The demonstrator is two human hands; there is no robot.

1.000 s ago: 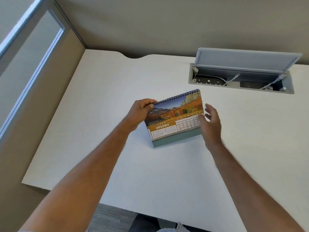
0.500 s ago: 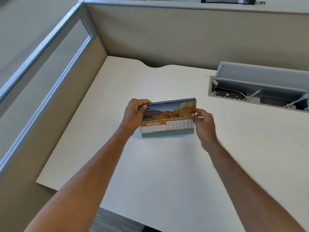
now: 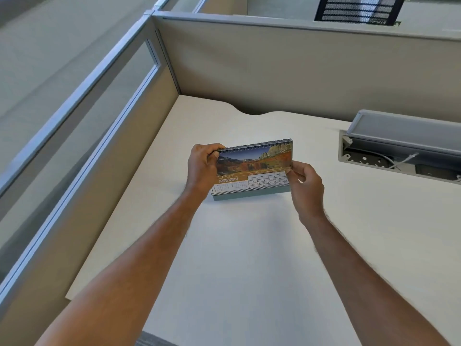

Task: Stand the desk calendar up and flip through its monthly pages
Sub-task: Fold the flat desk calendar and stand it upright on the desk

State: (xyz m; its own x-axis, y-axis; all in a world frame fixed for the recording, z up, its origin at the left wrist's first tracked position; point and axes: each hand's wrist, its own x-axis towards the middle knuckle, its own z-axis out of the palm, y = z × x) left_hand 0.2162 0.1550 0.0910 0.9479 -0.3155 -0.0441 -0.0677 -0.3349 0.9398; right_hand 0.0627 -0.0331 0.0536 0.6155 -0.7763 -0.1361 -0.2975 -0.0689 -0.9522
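Note:
The desk calendar stands upright on the white desk, spiral binding on top, its grey-green base on the surface. Its front page shows a mountain landscape photo and the word JANUARY with a date grid. My left hand grips the calendar's upper left corner, thumb in front by the spiral. My right hand pinches the right edge of the front page between thumb and fingers, about halfway up.
An open cable hatch with a raised grey lid, sockets and white cables is set into the desk at the right. Beige cubicle partitions close the desk at the back and on the left. A black mesh chair back shows beyond the partition.
The calendar went from tilted in my left hand to standing square on the desk. My right hand closed onto its right edge. The camera view tilted upward.

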